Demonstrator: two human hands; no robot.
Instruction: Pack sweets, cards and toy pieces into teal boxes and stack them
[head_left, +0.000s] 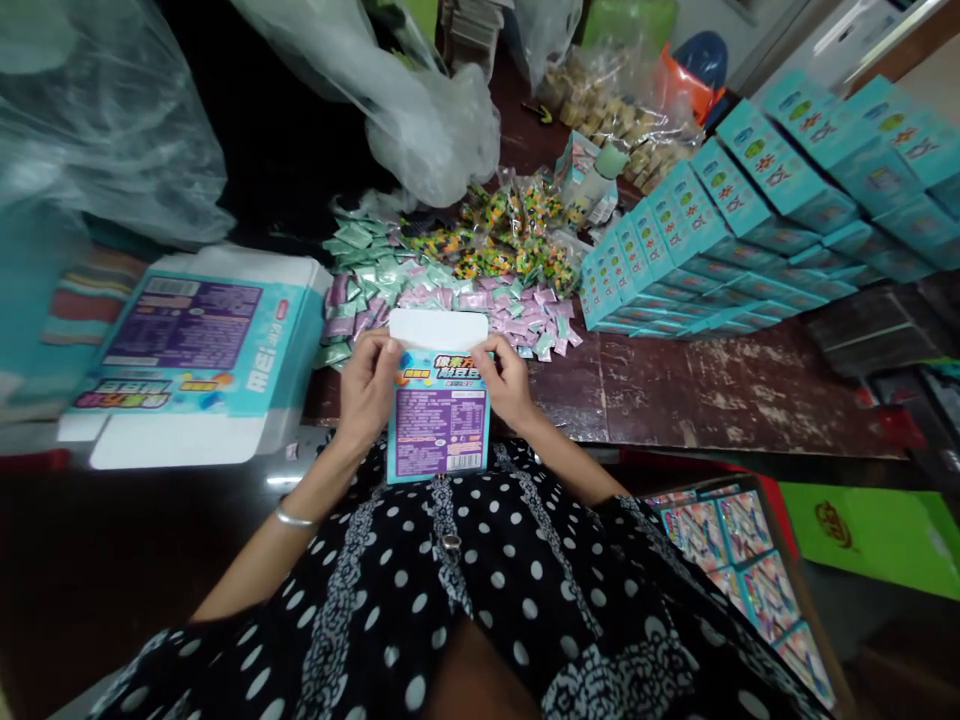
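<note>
Between my two hands is a small candy box (439,430), turquoise with a purple text panel and its white top flap raised away from me. My left hand (369,385) pinches its upper left edge, thumb on the printed face. On the upper right edge my right hand (506,382) grips it the same way. The box's lower end is close to my polka-dot clothing. Just beyond the hands lie many small pink and green sachets (495,300) in a loose heap. Clear bags of colourful candies (517,225) sit behind them.
A stack of flat cartons (202,320) lies at the left table edge. Rows of filled turquoise boxes (675,230) stand stacked at the right. Plastic bags (427,120) hang over the back. An open case of packs (735,545) and a green sheet (870,535) are below right.
</note>
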